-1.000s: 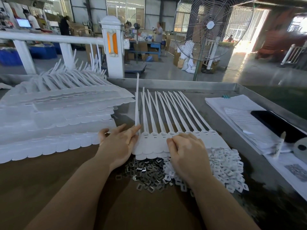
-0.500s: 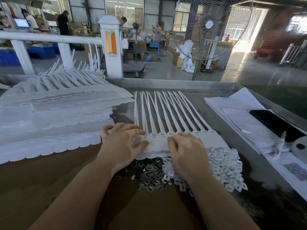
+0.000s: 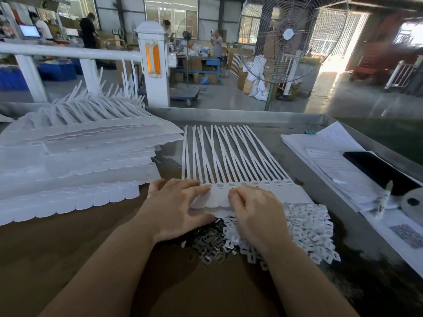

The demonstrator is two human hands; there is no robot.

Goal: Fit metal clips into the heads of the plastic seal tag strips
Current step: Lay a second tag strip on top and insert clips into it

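Now left hand (image 3: pixel 174 207) lies flat, grip open, on strip heads (image 3: pixel 219 197); right hand (image 3: pixel 256 209) stays curled there.

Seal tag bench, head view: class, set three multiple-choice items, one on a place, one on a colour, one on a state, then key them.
1. Where is the metal clip pile?
A. Near the tag heads
B. On the papers
C. By the fan

2. What colour is the sheet of tag strips?
A. Blue
B. White
C. Black

3. How does the left hand lie?
A. Fist in the air
B. Fingers flat on the sheet
C. Gripping the phone

Key: A, the pile lies below the heads; B, the strips are plainly white; B, its fingers lie straight on the heads.
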